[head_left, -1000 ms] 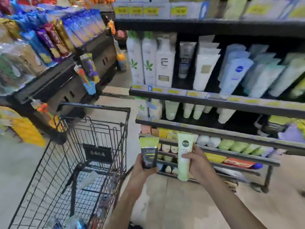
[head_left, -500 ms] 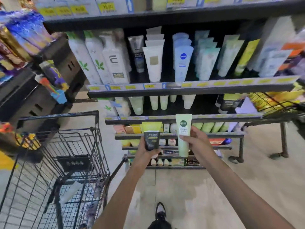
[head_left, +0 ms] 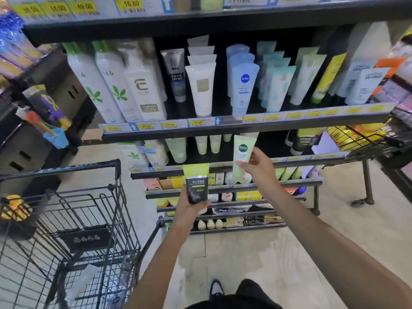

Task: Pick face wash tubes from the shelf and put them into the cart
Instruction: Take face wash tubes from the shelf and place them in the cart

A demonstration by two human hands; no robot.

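Down at the far left, the wire cart (head_left: 66, 230) is waiting beside me, its thin black grid open at the top and a pale tube (head_left: 78, 284) already lying in the basket, so I am judging it is parked within easy reach for dropping things in. Moving rightward, my left hand (head_left: 189, 208) is wrapping its fingers round the lower end of a squat black and yellow tube (head_left: 196, 186), holding it upright with the flat crimped end on top, probably so the label is facing me. Next to it and higher, my right hand (head_left: 256, 168) is pinching a slim pale green tube (head_left: 242, 159) between thumb and fingers near its middle, just in front of the shelf (head_left: 223, 168) it appears to belong to. Both tubes are looking like smooth, soft plastic, tapering to a flat seal. Neither is in the cart yet; I am expecting to swing left to drop them.
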